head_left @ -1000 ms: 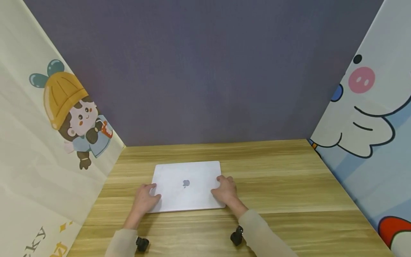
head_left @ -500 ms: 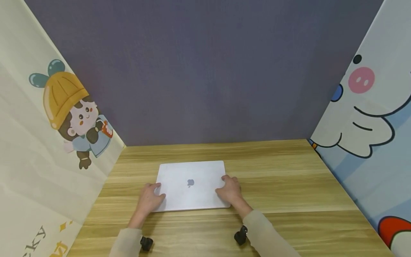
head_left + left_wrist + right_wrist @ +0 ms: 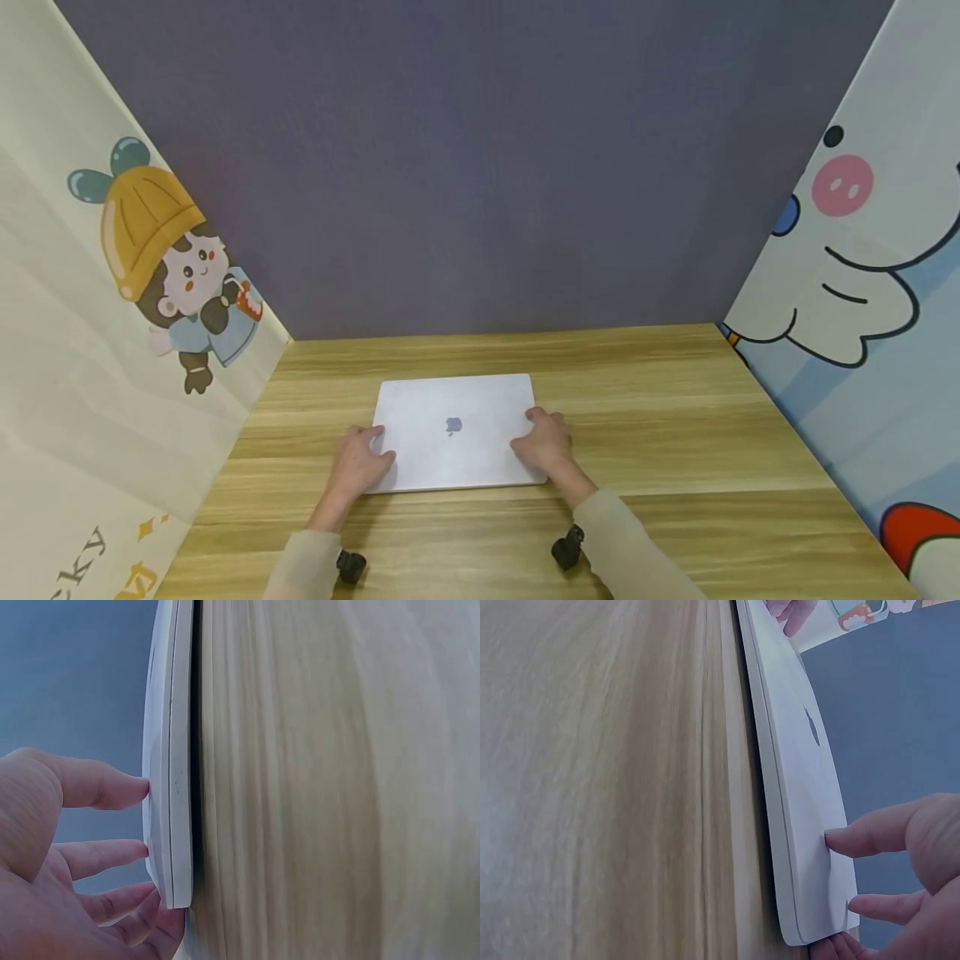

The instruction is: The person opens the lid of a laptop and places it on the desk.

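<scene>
A closed silver laptop (image 3: 461, 458) lies near the middle of the wooden table, its dark apple logo facing up. My left hand (image 3: 356, 461) grips its left end, with the thumb and index fingertip on the lid. In the left wrist view, the other fingers of that hand (image 3: 75, 877) curl at the laptop's side edge (image 3: 180, 772). My right hand (image 3: 547, 444) holds the right end in the same manner. The right wrist view shows its thumb on the lid (image 3: 799, 795) and its lower fingers tucked at the corner, partly hidden.
The wooden table (image 3: 660, 433) ends at a dark grey panel (image 3: 480, 167) at the back. Cartoon-printed sheets stand at the left (image 3: 75, 350) and right (image 3: 862, 333). Small black wrist cameras hang below both sleeves.
Both hands and the laptop between them have shifted to the right across the table, and very slightly away from me. The grip looks the same.
</scene>
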{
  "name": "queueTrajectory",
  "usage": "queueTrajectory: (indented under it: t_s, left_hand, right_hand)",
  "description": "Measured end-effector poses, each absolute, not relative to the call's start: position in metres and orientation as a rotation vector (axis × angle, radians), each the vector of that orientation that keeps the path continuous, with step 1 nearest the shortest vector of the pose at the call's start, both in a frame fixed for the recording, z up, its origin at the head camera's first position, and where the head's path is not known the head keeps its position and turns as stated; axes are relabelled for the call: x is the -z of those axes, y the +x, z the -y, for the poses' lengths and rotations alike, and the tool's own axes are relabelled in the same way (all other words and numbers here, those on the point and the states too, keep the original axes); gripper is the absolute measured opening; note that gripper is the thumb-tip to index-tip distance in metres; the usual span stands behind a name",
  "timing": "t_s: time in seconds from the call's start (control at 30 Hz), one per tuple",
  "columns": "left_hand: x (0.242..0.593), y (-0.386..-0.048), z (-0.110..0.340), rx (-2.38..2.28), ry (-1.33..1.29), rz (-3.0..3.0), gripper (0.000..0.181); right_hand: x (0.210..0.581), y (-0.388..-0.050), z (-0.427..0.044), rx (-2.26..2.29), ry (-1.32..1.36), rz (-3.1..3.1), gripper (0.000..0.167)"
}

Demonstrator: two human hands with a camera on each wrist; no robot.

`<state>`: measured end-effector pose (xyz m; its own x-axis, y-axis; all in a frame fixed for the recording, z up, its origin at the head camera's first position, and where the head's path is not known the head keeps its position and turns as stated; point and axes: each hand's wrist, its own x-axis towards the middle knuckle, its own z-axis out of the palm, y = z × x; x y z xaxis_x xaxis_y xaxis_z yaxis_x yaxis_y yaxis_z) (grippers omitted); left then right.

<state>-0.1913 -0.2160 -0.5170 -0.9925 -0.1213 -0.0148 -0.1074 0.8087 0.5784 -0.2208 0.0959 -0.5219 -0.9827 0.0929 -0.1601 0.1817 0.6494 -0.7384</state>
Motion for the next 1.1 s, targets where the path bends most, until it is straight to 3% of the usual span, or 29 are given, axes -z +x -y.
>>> queueTrajectory:
  t_s: [1.1]
  left_hand:
    - [0.524,-0.193,0.164,1.024,0.053,2.926,0.054]
  right_hand:
    - [0.523,-0.213,-0.155,1.218,0.212,-2.791,0.064]
